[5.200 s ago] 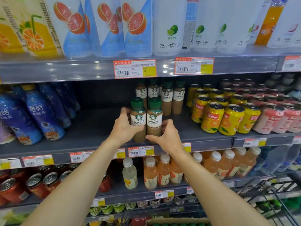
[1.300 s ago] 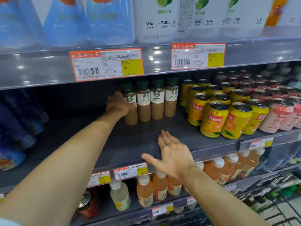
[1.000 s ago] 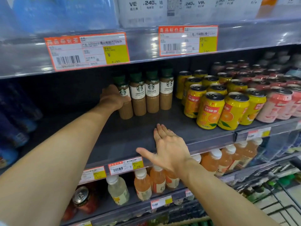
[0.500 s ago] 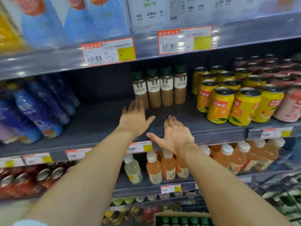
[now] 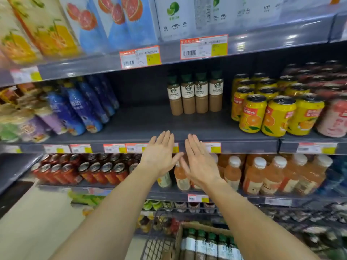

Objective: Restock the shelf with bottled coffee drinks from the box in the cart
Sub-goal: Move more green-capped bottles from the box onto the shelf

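A row of green-capped bottled coffee drinks [image 5: 195,93] stands at the back of the dark middle shelf [image 5: 142,126]. My left hand [image 5: 159,154] and my right hand [image 5: 199,162] hover side by side in front of the shelf's front edge, fingers straight, holding nothing. Both are well short of the bottles. At the bottom of the view a cardboard box [image 5: 179,239] in the wire cart [image 5: 157,246] holds several more coffee bottles [image 5: 206,244], partly hidden by my right forearm.
Yellow orange-drink cans [image 5: 266,113] crowd the shelf right of the coffee. Blue bottles [image 5: 82,109] lie to the left. Peach bottles [image 5: 268,175] and red cans [image 5: 93,171] fill the shelf below. Cartons [image 5: 120,21] stand above.
Both hands have drawn back from the shelf toward me, now off its surface. The view has pulled back and tilted down, showing the cart and box.
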The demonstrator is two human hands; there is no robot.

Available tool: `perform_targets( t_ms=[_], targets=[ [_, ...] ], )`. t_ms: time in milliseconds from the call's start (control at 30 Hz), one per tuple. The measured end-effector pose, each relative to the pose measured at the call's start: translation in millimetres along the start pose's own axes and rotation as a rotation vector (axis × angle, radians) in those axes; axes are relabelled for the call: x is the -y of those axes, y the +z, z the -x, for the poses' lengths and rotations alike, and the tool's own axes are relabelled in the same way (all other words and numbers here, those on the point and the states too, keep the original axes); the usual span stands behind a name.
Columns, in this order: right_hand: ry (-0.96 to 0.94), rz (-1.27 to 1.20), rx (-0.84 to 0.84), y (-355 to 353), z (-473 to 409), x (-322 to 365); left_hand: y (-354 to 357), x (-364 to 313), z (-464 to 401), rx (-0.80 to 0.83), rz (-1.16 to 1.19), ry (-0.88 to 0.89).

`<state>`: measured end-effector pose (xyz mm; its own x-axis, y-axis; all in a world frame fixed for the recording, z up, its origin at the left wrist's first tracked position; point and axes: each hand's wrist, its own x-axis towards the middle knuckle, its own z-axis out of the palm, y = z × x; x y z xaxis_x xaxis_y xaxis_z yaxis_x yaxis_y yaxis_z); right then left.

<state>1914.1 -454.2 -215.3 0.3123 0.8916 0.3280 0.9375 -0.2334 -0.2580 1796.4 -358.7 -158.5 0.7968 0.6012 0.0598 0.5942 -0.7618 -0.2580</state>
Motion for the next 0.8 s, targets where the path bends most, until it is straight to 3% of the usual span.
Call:
perform_targets(
  t_ms=[167,400,600,800],
  targets=[
    [0.010,-0.041,0.043,24,62,-9,40,-37,42,0.025,0.033,0.089],
    [0.174,0.130,0.399,46,178,-30,99,-104,96,0.101,0.122,0.208],
    [0.417,0.051,0.637,84,269,-54,163,-166,128,0.240,0.200,0.264],
    [0.566,-0.039,0.689,142,342,-85,222,-208,145,0.418,0.244,0.305]
  ],
)
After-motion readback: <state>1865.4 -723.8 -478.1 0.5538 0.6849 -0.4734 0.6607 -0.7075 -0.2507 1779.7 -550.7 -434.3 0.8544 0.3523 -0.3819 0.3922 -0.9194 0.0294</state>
